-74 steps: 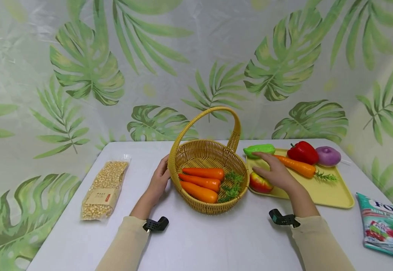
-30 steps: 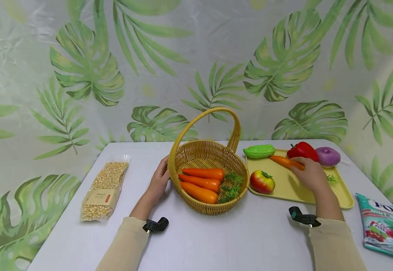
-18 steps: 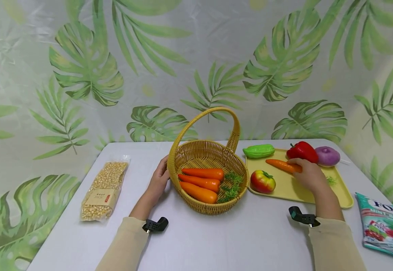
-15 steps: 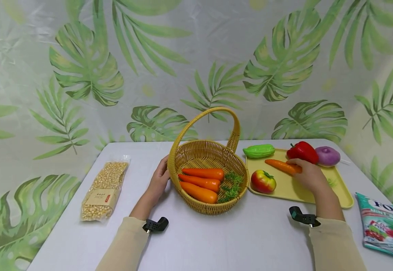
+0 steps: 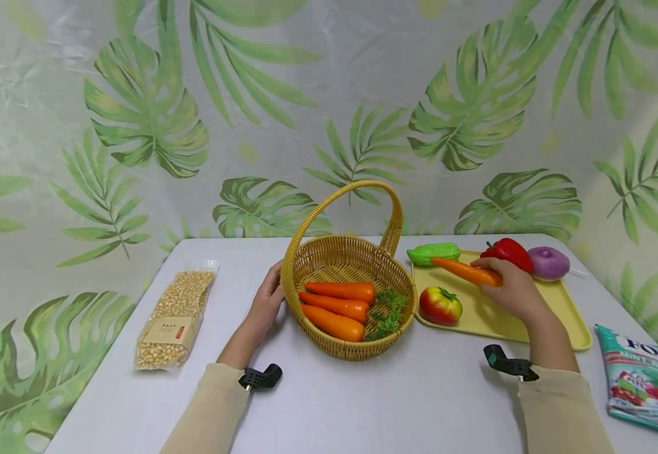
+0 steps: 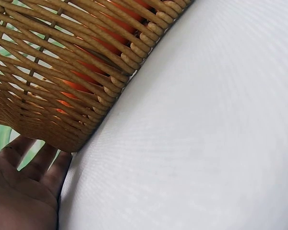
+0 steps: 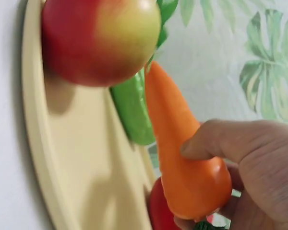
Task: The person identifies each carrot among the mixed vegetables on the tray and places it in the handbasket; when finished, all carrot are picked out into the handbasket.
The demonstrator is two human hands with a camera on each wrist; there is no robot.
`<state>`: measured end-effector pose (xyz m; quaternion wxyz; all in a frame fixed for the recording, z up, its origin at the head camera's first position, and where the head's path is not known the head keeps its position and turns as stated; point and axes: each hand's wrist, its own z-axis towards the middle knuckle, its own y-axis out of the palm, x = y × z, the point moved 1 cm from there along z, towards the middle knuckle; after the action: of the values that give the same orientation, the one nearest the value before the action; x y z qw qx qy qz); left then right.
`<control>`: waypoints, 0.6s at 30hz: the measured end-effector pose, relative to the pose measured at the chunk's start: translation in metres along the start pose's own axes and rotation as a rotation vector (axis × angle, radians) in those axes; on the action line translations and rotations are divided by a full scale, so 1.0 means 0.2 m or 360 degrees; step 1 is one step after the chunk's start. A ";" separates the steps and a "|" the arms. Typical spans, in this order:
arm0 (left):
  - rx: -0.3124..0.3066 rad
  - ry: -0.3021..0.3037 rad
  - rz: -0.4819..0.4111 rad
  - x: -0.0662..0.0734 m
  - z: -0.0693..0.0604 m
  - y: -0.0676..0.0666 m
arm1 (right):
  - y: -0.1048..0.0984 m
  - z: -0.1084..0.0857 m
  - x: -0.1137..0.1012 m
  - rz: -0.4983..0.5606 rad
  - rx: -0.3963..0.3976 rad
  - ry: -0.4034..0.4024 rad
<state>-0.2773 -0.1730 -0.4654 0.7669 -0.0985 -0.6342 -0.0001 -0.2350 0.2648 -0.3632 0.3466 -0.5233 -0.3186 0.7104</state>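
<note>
My right hand [image 5: 513,289] pinches an orange carrot [image 5: 467,272] near its thick end, thumb on the near side in the right wrist view. The carrot is raised above the yellow tray [image 5: 490,323], its tip pointing left; its leafy top is mostly hidden by the hand. On the left side of a wicker basket [image 5: 334,349], my left hand [image 5: 266,297] rests against the wall with fingers extended, as the left wrist view shows; some fingertips are hidden behind the weave. Several carrots [image 5: 334,321] with green tops lie inside the basket.
On the tray sit a red-and-yellow round fruit [image 5: 440,306], a green bumpy gourd [image 5: 432,253], a red bell pepper [image 5: 508,252] and a purple round vegetable [image 5: 549,263]. A bag of corn kernels [image 5: 174,318] lies left; a teal candy bag [image 5: 646,381] lies right.
My right hand has moved from over the round fruit to the carrot, taken hold of it and lifted it slightly off the tray, tip leftward. The left hand and basket stay put.
</note>
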 end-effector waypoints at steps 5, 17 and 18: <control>0.0006 -0.0002 -0.0008 0.00 0.00 0.00 | 0.03 0.15 0.30 0.0034 -0.0252 -0.0097; 0.0003 -0.0013 -0.0002 0.01 0.00 0.00 | 0.03 0.13 0.03 0.0015 -0.0176 -0.0280; 0.0002 -0.0013 -0.0005 0.01 0.00 0.00 | 0.04 0.13 0.01 0.0015 -0.0180 -0.0288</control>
<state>-0.2769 -0.1725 -0.4644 0.7644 -0.0969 -0.6374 -0.0004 -0.2626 0.2591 -0.3644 0.2830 -0.4771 -0.3858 0.7372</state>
